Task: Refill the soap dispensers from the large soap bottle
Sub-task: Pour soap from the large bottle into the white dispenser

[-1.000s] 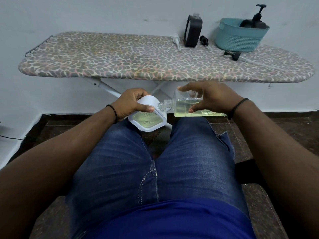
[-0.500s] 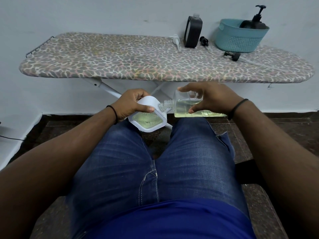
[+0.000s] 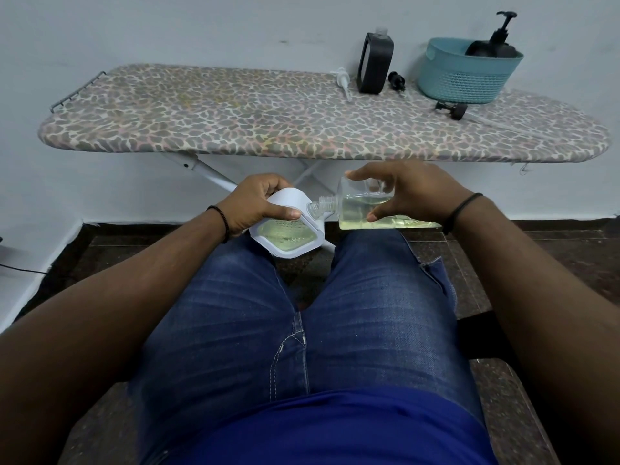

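My left hand [image 3: 256, 204] grips a white square soap dispenser [image 3: 288, 239] above my left knee, its clear face showing yellowish soap. My right hand [image 3: 407, 193] holds a clear bottle [image 3: 365, 209] of pale yellow soap on its side, thumb below and fingers on top. The bottle's open threaded neck [image 3: 320, 208] touches the top right edge of the white dispenser. On the ironing board [image 3: 235, 119] stand a black square dispenser [image 3: 374, 63] without its pump and a black pump bottle [image 3: 495, 45] in a teal basket [image 3: 464, 78].
Loose pump heads lie on the board: a white one [image 3: 343, 81] left of the black dispenser, and two black ones [image 3: 397, 80] [image 3: 453, 109] near the basket. The board's white legs [image 3: 208, 172] pass behind my hands. A wall stands behind; dark tiled floor lies below my knees.
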